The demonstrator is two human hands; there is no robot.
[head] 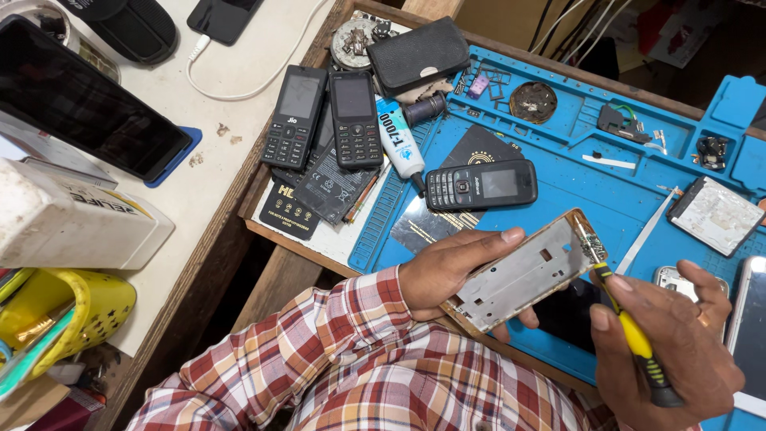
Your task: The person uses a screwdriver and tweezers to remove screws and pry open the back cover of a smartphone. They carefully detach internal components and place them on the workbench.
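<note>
Hands: left hand [447,267] is closed around the lower end of a phone frame [523,271], thumb along its top edge; right hand [678,343] is clamped on a yellow-handled screwdriver [626,327].
Phone frame: bare silver and gold chassis, held tilted above the blue repair mat [574,179], its far end pointing to 2 o'clock.
Tool tip: touches the frame's upper right corner, at 10 o'clock from the right hand.
Step in hand: judged to be work on a screw or clip at that corner.
Next move calls for: a steady frame and the tip kept seated, with light turning pressure.
Nearby: black keypad phone [481,184] at 12 o'clock from the frame; glue tube [399,144] at 11 o'clock; white tweezers [645,235] at 3 o'clock on the worktop.
</note>
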